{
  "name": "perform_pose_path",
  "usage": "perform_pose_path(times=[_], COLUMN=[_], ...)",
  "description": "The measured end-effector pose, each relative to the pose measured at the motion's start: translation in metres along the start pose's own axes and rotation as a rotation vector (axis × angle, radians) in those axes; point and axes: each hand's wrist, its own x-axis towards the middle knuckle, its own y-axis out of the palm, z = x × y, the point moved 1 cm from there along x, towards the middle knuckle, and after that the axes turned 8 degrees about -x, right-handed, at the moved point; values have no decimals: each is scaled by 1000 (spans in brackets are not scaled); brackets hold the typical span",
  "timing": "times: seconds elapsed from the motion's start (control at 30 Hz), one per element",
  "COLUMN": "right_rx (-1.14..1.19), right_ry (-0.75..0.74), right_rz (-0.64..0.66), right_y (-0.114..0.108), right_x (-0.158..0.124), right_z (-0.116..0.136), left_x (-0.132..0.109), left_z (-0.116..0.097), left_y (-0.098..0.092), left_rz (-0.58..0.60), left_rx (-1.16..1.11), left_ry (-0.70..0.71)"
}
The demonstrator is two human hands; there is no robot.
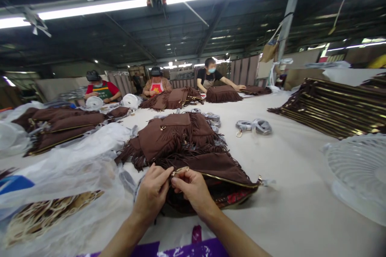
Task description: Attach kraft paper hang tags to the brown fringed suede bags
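A brown fringed bag lies in front of me, its gold zip open and a red-patterned lining showing. At its left end my left hand is closed, the fingers pinching the bag's corner; the exact grip is partly hidden. Close against it, my right hand pinches a gold-coloured metal clasp between thumb and forefinger. The fingertips of both hands nearly meet there. A metal fitting with a clear wrap hangs from the bag's right end. Just behind lies another brown fringed bag with a round stud.
Wrapped straps with hooks lie behind right. Stacked zipped brown pieces and a clear ribbed plastic basket stand at right. Plastic bags and more brown bags are left. Several co-workers are across the table.
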Motion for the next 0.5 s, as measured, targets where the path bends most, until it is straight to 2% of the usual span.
perform_pose_path(times=[0.13, 0.23, 0.33, 0.43, 0.5], right_rx=[63, 72, 64, 47, -19], right_ry=[42, 44, -8, -86, -119], right_rz=[-21, -7, -4, -13, 45], right_y=[-3, -4, -1, 2, 1], right_x=[1, 3, 5, 8, 11], right_z=[-4, -4, -5, -16, -27], left_x=[-2, 3, 8, 8, 6], left_z=[-7, -15, -20, -17, -8], left_y=[-4, -7, -6, -1, 4], left_rz=[29, 54, 3, -41, -51], left_rx=[-74, -235, -348, -413, -458], left_ry=[-24, -166, -282, -347, -360])
